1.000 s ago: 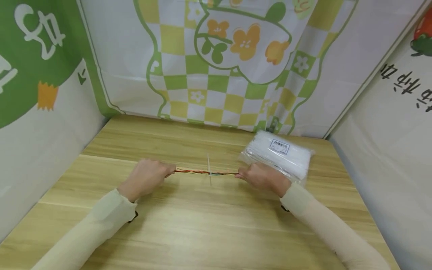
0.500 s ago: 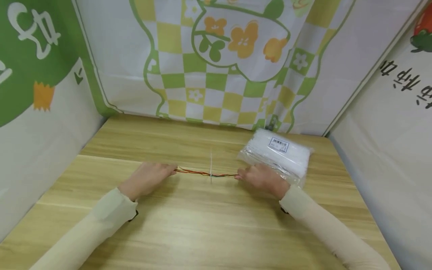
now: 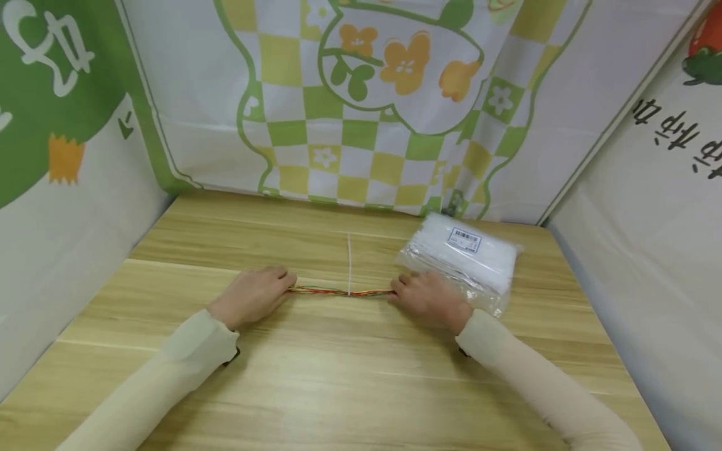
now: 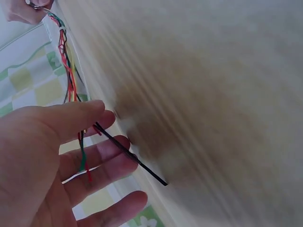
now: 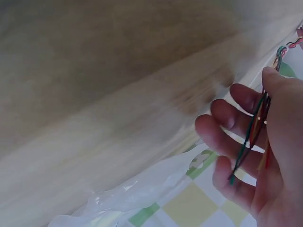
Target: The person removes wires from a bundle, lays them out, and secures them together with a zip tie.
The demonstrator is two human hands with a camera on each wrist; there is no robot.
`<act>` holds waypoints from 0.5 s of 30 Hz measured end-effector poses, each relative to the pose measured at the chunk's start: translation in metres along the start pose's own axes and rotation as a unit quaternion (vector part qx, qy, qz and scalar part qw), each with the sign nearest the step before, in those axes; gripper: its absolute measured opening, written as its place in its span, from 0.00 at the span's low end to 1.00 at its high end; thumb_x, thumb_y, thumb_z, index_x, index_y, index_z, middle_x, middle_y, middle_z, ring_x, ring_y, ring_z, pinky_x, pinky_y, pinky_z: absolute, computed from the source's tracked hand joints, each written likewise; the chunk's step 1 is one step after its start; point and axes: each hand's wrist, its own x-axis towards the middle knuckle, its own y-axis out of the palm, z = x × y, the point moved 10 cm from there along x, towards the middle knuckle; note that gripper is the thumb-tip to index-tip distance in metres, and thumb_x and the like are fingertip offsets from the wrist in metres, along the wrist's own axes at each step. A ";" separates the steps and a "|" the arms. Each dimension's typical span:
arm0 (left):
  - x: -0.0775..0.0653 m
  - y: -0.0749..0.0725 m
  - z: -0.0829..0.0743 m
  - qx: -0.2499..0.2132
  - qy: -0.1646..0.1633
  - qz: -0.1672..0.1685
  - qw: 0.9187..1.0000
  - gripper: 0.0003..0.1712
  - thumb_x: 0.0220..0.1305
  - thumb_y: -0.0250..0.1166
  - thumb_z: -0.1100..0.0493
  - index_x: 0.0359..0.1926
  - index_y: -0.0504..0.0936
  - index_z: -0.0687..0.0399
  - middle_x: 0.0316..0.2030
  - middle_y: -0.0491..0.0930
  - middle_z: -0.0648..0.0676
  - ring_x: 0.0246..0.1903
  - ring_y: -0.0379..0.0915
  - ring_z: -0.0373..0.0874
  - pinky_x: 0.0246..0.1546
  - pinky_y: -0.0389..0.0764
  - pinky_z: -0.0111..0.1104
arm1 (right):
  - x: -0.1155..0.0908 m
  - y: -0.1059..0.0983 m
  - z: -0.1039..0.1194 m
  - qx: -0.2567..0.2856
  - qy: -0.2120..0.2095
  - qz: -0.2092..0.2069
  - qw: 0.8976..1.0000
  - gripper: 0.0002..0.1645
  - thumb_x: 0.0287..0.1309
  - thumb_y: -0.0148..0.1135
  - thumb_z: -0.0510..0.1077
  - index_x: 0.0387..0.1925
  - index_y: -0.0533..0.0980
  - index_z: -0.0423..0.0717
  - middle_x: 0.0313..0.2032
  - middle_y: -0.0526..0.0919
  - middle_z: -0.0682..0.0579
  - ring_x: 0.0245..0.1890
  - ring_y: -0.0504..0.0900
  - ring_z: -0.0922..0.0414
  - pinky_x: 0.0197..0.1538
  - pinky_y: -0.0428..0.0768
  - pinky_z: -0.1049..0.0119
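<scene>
A thin bundle of red, yellow, green and black wires [image 3: 321,290] stretches straight between both hands, low over the wooden table. Around its middle sits a white cable tie [image 3: 350,263], its long tail pointing toward the back. My left hand [image 3: 256,294] pinches the left end between thumb and index finger. In the left wrist view, a black wire [image 4: 142,163] and several shorter ends stick out past that pinch, and the other fingers are spread. My right hand [image 3: 431,297] pinches the right end; loose wire ends [image 5: 251,132] hang across its palm in the right wrist view.
A clear plastic bag of white cable ties [image 3: 479,254] with a barcode label lies just behind the right hand. The wooden table [image 3: 338,376] is bounded by a patterned curtain [image 3: 366,156] at the back and printed cloth on both sides.
The bundle and both hands have come to lie lower and steadier. The tie's tail, earlier blurred and partly reaching below the wires, now points only toward the back. The right hand shifted slightly left.
</scene>
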 end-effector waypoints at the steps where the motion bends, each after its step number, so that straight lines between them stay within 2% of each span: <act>1: 0.001 0.001 0.001 -0.007 -0.003 0.006 1.000 0.09 0.73 0.69 0.55 0.38 0.77 0.52 0.30 0.77 0.51 0.28 0.76 0.46 0.23 0.78 0.41 | 0.001 0.000 -0.001 0.001 0.004 0.002 1.000 0.19 0.76 0.60 0.59 0.35 0.78 0.50 0.29 0.81 0.53 0.28 0.83 0.54 0.24 0.80 0.58; 5: 0.005 0.003 0.003 -0.032 -0.005 0.020 0.999 0.06 0.72 0.69 0.57 0.41 0.80 0.52 0.34 0.79 0.52 0.30 0.78 0.46 0.27 0.80 0.41 | 0.003 -0.001 -0.003 0.014 0.016 0.005 1.000 0.18 0.76 0.59 0.58 0.36 0.77 0.50 0.31 0.81 0.53 0.31 0.84 0.53 0.27 0.81 0.56; 8: 0.004 0.003 0.004 -0.046 -0.005 0.030 0.998 0.08 0.71 0.71 0.56 0.45 0.82 0.53 0.38 0.81 0.54 0.34 0.79 0.47 0.31 0.82 0.41 | 0.005 -0.002 -0.005 0.028 0.024 0.010 0.999 0.18 0.77 0.59 0.58 0.36 0.77 0.50 0.33 0.81 0.53 0.32 0.84 0.52 0.29 0.81 0.56; 12: 0.001 0.006 0.009 -0.075 -0.009 0.050 0.996 0.16 0.70 0.72 0.50 0.52 0.82 0.54 0.47 0.82 0.57 0.44 0.82 0.52 0.42 0.85 0.47 | 0.005 -0.011 -0.009 0.031 0.044 -0.004 0.999 0.20 0.73 0.63 0.60 0.33 0.76 0.50 0.33 0.81 0.53 0.32 0.84 0.51 0.29 0.81 0.56; 15: -0.003 0.007 0.012 -0.105 -0.020 0.067 0.992 0.26 0.71 0.69 0.43 0.59 0.81 0.57 0.55 0.81 0.61 0.53 0.81 0.57 0.51 0.83 0.53 | 0.001 -0.019 -0.015 0.033 0.070 -0.019 0.997 0.20 0.71 0.65 0.60 0.32 0.76 0.50 0.32 0.82 0.52 0.33 0.84 0.50 0.30 0.82 0.55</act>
